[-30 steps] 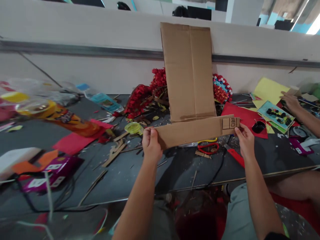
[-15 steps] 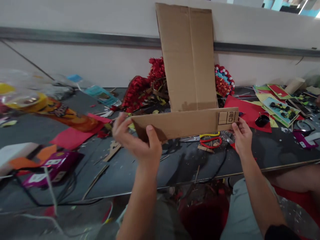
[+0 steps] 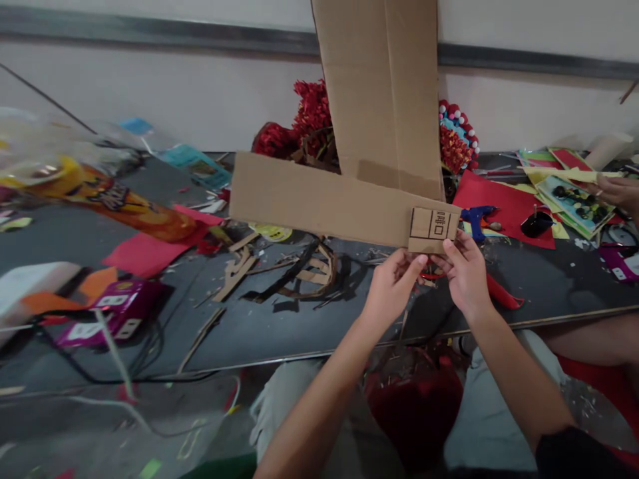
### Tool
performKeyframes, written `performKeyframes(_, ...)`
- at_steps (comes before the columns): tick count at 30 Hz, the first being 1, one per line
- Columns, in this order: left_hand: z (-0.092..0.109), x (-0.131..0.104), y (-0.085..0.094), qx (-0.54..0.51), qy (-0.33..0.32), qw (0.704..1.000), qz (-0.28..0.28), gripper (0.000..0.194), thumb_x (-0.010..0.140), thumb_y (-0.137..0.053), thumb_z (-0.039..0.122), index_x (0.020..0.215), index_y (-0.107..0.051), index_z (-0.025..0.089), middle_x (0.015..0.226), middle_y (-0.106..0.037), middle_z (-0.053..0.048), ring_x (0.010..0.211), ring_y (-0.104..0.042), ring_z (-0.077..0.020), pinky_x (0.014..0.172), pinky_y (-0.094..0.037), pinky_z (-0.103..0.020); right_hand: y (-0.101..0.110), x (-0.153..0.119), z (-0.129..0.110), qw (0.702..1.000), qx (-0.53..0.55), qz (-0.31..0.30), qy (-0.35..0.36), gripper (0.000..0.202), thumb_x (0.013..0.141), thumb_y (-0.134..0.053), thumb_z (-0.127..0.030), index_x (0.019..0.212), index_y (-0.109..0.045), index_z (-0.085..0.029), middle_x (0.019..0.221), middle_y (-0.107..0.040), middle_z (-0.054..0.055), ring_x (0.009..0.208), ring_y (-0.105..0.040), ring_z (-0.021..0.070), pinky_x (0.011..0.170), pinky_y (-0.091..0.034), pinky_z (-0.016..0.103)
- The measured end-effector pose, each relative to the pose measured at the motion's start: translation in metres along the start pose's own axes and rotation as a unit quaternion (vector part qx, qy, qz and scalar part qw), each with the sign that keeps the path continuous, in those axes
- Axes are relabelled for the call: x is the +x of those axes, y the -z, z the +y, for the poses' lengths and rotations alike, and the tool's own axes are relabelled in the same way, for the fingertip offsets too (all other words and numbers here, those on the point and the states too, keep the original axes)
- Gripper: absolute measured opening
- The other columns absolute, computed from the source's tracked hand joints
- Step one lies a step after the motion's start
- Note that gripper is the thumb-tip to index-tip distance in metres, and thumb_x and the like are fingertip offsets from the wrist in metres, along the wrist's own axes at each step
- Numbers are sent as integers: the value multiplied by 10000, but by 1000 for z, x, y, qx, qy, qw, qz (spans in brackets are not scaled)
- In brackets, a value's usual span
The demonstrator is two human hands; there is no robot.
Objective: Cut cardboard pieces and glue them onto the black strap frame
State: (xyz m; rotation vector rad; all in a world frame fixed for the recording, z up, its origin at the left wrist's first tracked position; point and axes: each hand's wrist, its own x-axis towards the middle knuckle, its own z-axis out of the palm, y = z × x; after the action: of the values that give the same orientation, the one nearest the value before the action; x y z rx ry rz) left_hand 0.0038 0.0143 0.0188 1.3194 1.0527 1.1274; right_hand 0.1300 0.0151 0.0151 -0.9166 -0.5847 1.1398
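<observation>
A long plain cardboard strip is held up over the table, its left end tilted higher than its right. Black printed marks show at its right end. My right hand pinches that end, thumb on the front face. Close beside it, my left hand is closed at the strip's lower edge, thumb and fingers together. Behind the strip, a tall creased cardboard panel stands upright near the wall. A bit of red handle shows between my hands, mostly hidden.
Cardboard scraps lie below the strip. To the right are a blue glue gun, red paper and another person's hand. Red flowers stand behind. A purple packet and cables lie left.
My left hand has let go of the strip's left end and moved right, beside my right hand. The strip's left end has swung up. Another person's hand has appeared at the right.
</observation>
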Motion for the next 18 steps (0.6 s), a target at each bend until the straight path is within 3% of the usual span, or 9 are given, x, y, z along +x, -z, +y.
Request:
performKeyframes(3, -4, 7, 2, -79, 42, 995, 42, 437, 665, -709, 564, 786, -596, 159, 688, -646, -3, 488, -583, -112, 409, -481, -219, -2, -2, 3, 1000, 5, -8, -19, 305, 648, -776, -283, 899, -609, -235, 878, -694, -38, 755, -671, 111, 678, -601, 251)
performKeyframes(8, -9, 10, 4, -130, 26, 986, 105, 399, 611, -766, 505, 722, -632, 146, 597, -624, 12, 502, -576, -105, 411, -463, -196, -3, -6, 8, 999, -11, -43, -17, 301, 678, -762, -308, 921, -595, -242, 940, -692, -23, 824, -676, 129, 698, -606, 263)
performKeyframes(18, -18, 13, 2, -170, 30, 977, 123, 390, 593, -784, 496, 677, -647, 140, 545, -617, 19, 472, -568, -94, 420, -464, -187, -1, -6, 9, 995, -59, -73, 26, 315, 720, -739, -337, 985, -588, -260, 974, -692, -14, 825, -670, 128, 710, -600, 262)
